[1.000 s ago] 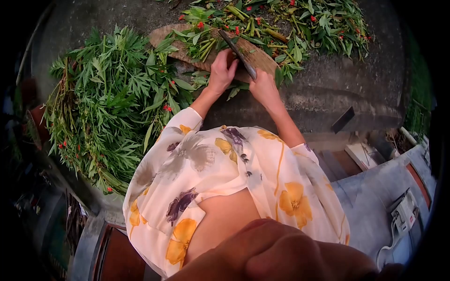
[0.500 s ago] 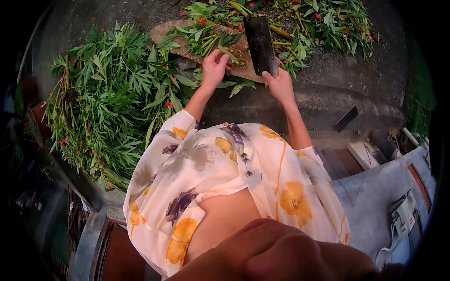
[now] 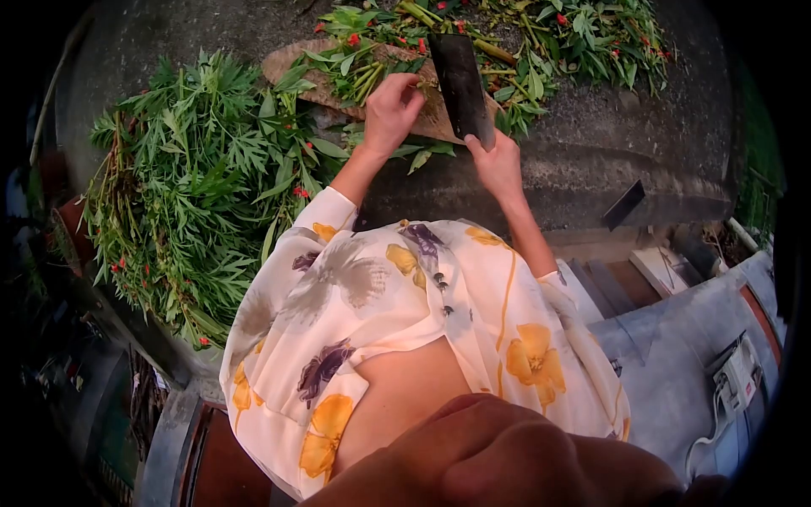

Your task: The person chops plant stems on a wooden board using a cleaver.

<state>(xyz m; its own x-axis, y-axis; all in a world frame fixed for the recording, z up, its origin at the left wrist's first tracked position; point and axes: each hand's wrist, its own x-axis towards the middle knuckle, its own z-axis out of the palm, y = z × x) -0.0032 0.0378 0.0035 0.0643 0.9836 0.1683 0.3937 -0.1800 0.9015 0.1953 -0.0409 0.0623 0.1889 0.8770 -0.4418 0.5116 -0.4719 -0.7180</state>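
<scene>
Currently, the right hand (image 3: 497,167) is gripping a dark, rectangular-bladed metal cleaver (image 3: 461,84) at its near end, and the blade is extending over the right part of a brown, flat wooden board (image 3: 441,125). The left hand (image 3: 391,111) is curling its fingers over the board's near edge; whether it is pinching anything cannot be told. Green, leafy cut stems (image 3: 365,78) are lying on the board, left of the blade. A large heap of green, feathery-leaved plants (image 3: 198,186) is resting farther left.
</scene>
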